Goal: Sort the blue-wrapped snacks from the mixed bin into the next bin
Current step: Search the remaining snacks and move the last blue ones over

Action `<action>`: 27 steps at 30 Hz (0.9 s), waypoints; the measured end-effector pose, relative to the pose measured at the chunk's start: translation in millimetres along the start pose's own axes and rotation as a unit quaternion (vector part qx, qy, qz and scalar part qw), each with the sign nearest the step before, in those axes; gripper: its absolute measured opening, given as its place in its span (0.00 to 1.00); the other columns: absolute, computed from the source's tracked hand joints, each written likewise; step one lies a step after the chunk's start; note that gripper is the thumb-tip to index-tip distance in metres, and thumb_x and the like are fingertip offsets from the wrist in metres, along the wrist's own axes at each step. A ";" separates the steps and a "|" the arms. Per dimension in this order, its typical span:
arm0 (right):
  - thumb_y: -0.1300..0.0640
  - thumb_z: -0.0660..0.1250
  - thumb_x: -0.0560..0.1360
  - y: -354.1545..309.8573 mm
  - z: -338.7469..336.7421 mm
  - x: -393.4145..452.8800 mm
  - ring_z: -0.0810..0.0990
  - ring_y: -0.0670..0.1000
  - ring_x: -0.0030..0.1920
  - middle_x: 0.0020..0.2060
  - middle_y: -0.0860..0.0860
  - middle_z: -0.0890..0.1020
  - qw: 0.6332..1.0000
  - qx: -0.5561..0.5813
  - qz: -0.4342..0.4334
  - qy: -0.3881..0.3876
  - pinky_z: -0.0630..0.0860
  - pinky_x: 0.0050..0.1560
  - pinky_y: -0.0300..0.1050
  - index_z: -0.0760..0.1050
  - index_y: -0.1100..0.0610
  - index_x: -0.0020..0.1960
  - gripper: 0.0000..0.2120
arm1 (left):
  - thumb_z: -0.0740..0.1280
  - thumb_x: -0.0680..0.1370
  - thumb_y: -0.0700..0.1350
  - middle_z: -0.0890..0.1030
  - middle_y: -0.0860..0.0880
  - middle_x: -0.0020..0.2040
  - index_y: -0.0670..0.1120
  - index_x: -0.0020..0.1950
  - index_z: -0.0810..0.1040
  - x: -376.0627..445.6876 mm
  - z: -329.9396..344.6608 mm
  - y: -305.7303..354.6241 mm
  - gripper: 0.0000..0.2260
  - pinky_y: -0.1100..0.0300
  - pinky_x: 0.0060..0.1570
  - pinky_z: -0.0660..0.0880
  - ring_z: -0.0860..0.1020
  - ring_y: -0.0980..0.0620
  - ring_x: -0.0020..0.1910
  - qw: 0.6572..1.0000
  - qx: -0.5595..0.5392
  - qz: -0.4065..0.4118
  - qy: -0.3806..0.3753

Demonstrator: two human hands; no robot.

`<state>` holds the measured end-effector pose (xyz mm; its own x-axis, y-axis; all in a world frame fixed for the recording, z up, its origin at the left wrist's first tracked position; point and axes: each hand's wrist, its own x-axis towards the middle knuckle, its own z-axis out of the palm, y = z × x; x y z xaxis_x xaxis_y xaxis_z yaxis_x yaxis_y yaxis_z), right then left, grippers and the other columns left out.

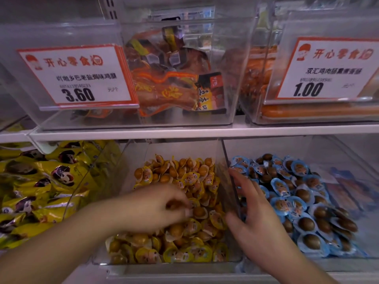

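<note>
The left hand (158,208) digs in the mixed bin (174,261), its curled fingers pinching a brownish snack whose wrapper colour is too blurred to tell. The right hand (258,218), fingers spread and empty, rests over the divider (229,173) at 3 o'clock, at the edge of the blue bin (348,257). Judged step: searching. No blue snacks (287,203) show among the yellow ones, so the next move calls for raking deeper.

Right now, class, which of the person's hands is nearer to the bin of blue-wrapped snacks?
Right. The right hand reaches over the divider into the bin of blue-wrapped snacks. The left hand is over the neighbouring bin of yellow-wrapped snacks.
</note>
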<state>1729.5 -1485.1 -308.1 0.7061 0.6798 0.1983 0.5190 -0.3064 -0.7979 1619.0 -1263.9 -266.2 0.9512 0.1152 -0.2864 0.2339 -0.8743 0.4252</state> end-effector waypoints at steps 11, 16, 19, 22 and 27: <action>0.54 0.67 0.73 -0.4 0.6 -0.8 0.71 0.26 0.54 0.65 0.35 0.66 1.000 -0.005 0.003 0.000 0.73 0.46 0.30 0.55 0.32 0.75 0.37 | 0.58 0.69 0.75 0.33 0.53 0.80 0.69 0.76 0.42 83.7 63.6 -14.4 0.41 0.34 0.73 0.38 0.32 0.40 0.78 0.986 0.118 -0.105 0.058; 0.55 0.68 0.73 0.8 -0.9 -0.7 0.70 0.29 0.61 0.63 0.30 0.66 1.000 0.006 0.001 -0.008 0.74 0.49 0.27 0.55 0.27 0.72 0.38 | 0.59 0.71 0.68 0.61 0.55 0.73 0.69 0.70 0.57 35.6 55.5 6.4 0.28 0.42 0.69 0.64 0.65 0.42 0.71 0.992 0.118 -0.027 -0.019; 0.56 0.68 0.72 0.1 -0.7 -0.4 0.70 0.33 0.63 0.63 0.31 0.65 1.000 0.003 0.001 -0.005 0.72 0.56 0.30 0.54 0.26 0.71 0.39 | 0.53 0.72 0.71 0.67 0.60 0.67 0.66 0.68 0.63 10.5 48.2 19.1 0.25 0.46 0.66 0.68 0.71 0.45 0.67 0.992 0.118 -0.002 -0.049; 0.55 0.69 0.73 -0.1 -1.4 -0.5 0.69 0.29 0.60 0.63 0.33 0.65 1.000 -0.003 0.007 -0.005 0.70 0.52 0.24 0.54 0.25 0.70 0.38 | 0.49 0.74 0.73 0.67 0.62 0.69 0.66 0.66 0.66 -0.1 43.0 26.4 0.25 0.45 0.68 0.66 0.69 0.46 0.69 0.990 0.120 0.009 -0.074; 0.57 0.69 0.72 -1.7 -1.6 -1.1 0.69 0.25 0.56 0.64 0.37 0.67 1.000 -0.007 0.004 0.001 0.69 0.49 0.21 0.56 0.33 0.74 0.39 | 0.51 0.74 0.72 0.70 0.58 0.63 0.63 0.67 0.67 5.9 42.4 24.1 0.26 0.46 0.65 0.68 0.72 0.48 0.66 0.992 0.098 -0.015 -0.076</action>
<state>1728.6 -1486.4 -306.0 0.7111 0.6763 0.1922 0.5194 -0.3210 -0.7920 1621.7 -1304.3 -294.1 0.8990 0.0834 -0.4299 0.2047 -0.9478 0.2443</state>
